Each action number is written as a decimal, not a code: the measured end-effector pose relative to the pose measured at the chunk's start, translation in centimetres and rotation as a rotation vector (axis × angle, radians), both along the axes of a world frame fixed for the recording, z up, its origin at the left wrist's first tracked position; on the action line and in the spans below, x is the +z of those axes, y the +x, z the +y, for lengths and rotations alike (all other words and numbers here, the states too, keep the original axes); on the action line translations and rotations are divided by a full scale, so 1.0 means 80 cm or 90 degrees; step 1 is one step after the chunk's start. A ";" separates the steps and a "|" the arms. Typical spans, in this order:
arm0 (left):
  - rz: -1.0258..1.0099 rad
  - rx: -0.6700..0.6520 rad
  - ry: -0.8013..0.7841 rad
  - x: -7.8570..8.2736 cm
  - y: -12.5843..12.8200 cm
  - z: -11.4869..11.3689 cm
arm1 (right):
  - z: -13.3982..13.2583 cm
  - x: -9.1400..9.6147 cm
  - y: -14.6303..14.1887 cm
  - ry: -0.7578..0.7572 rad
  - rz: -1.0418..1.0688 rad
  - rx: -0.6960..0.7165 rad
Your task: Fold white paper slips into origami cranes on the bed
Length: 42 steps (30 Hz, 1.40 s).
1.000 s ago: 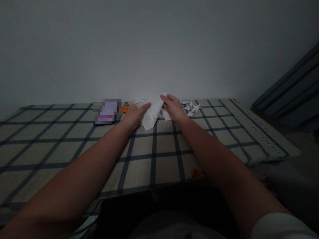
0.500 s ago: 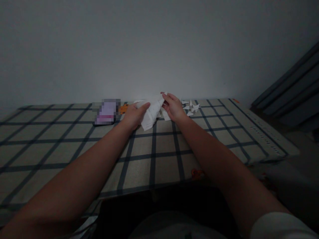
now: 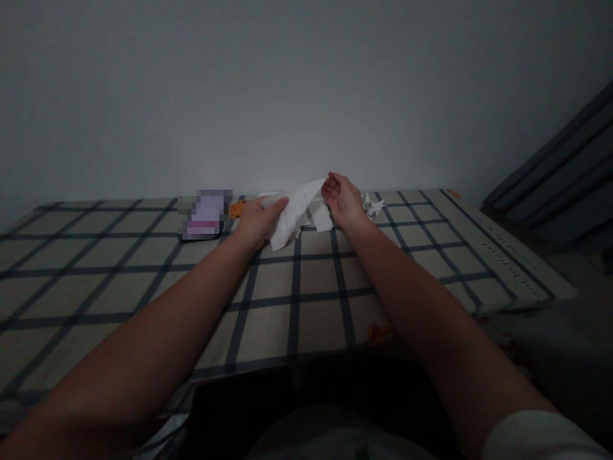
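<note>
A creased white sheet of paper (image 3: pixel 293 214) is held up at a slant over the tablecloth. My left hand (image 3: pixel 261 220) grips its left part, thumb laid on top and the other fingers hidden underneath. At the raised right corner is my right hand (image 3: pixel 341 195), its fingers curled in at the paper's tip with the palm partly showing. More white paper (image 3: pixel 322 216) lies beneath, between the hands. Just beyond my right wrist sits a folded white paper piece with pointed tips (image 3: pixel 373 206), partly covered by the hand.
A phone (image 3: pixel 205 217), its screen blurred, lies left of my left hand, with an orange object (image 3: pixel 237 209) between them. The checked tablecloth (image 3: pixel 316 275) covers the table up to a pale wall (image 3: pixel 306 96). Grey curtain-like folds (image 3: pixel 565 160) hang at the right.
My right hand has moved right and slightly up, and the sheet's right corner is drawn out straighter. More of the paper below shows. My left hand stays in place.
</note>
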<state>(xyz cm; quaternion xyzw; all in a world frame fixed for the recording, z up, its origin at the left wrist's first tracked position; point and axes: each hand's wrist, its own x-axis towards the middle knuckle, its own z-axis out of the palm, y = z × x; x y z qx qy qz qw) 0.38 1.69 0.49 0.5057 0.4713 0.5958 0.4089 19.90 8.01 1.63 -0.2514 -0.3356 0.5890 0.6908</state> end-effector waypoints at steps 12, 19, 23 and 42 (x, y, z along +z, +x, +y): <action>-0.054 -0.004 0.006 0.002 0.004 0.001 | -0.017 -0.009 -0.019 0.068 -0.174 0.147; -0.101 -0.064 -0.010 0.003 0.008 -0.002 | -0.011 -0.011 -0.017 0.063 -0.159 0.165; -0.113 -0.058 -0.017 0.004 0.008 -0.002 | -0.010 -0.013 -0.018 0.065 -0.168 0.155; -0.053 -0.060 0.002 -0.009 -0.001 0.009 | -0.018 -0.006 -0.020 0.039 -0.182 0.129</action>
